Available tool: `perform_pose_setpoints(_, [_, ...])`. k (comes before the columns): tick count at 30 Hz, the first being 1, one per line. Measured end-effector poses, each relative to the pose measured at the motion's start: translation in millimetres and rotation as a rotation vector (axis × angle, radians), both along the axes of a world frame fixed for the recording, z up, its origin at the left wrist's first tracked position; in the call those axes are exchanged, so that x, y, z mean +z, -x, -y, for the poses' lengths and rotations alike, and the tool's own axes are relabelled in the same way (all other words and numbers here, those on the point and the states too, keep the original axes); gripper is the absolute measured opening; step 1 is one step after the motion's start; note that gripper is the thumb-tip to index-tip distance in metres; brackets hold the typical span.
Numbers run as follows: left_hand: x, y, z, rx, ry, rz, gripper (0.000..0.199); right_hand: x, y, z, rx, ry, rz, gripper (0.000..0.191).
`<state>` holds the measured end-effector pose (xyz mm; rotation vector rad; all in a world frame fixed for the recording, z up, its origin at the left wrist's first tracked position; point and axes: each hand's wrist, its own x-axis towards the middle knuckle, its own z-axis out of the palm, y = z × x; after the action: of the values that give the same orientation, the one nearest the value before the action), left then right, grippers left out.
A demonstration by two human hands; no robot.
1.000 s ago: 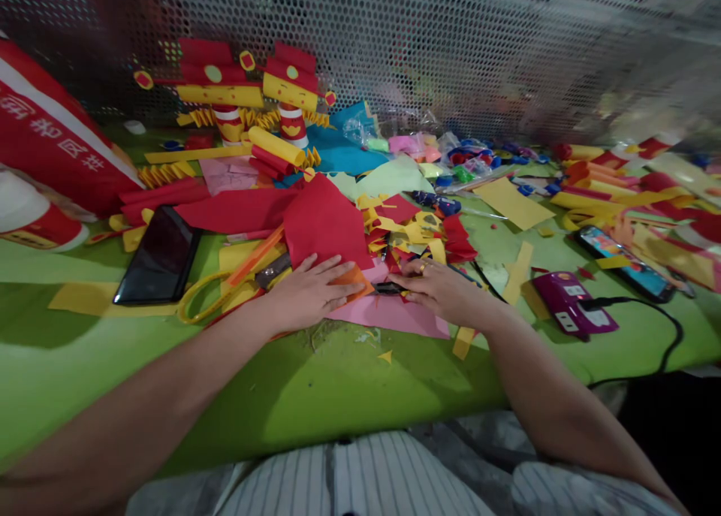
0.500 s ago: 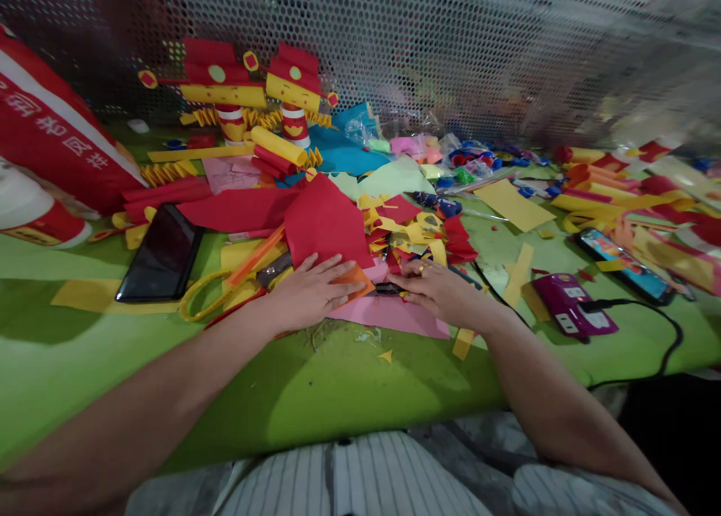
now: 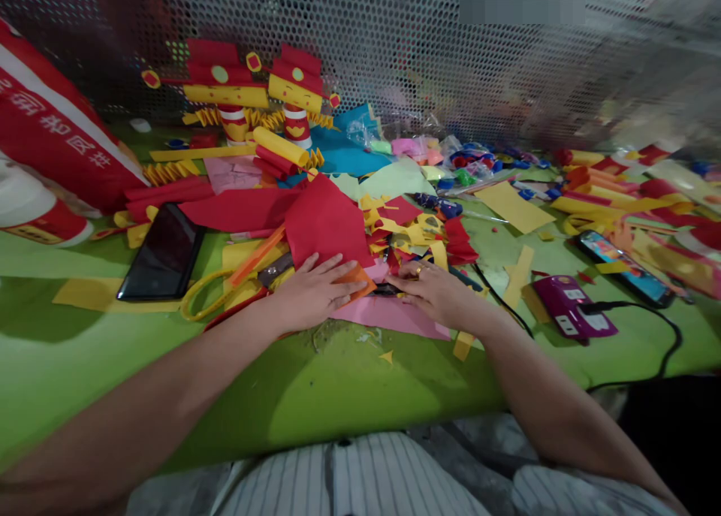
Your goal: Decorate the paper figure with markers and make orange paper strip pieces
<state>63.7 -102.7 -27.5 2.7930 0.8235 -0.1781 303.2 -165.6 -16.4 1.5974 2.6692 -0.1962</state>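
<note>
My left hand (image 3: 309, 294) lies flat with its fingers spread, resting on a small orange paper piece (image 3: 360, 281) and beside a red paper sheet (image 3: 324, 219). Across from it, my right hand (image 3: 431, 289) rests with fingers loosely stretched, a ring on one of them. Between the hands lies a small dark object (image 3: 386, 290) near the right fingertips; its kind is unclear. Under both hands spreads a pink paper sheet (image 3: 394, 317). Yellow paper scraps (image 3: 414, 230) are heaped just beyond the right hand. Yellow-handled scissors (image 3: 197, 302) sit left of my left hand.
Two red-and-yellow paper figures (image 3: 296, 88) stand at the back before a perforated metal panel (image 3: 394, 43). A black phone (image 3: 162, 257) and a white bottle (image 3: 34, 204) are at left. At right are a purple power socket (image 3: 571, 306) with a cable and another phone (image 3: 625, 264).
Hardly anything differs. The camera view has shifted very slightly, and both hands stay in the same place on the paper.
</note>
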Motion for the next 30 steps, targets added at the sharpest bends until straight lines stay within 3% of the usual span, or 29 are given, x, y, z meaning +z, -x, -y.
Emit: perform_pose_setpoints(30, [1.5, -1.3, 0.7, 0.002, -0.007, -0.025, 0.044, 0.7, -6.6, -1.9, 0.035, 0.016, 0.007, 0.04])
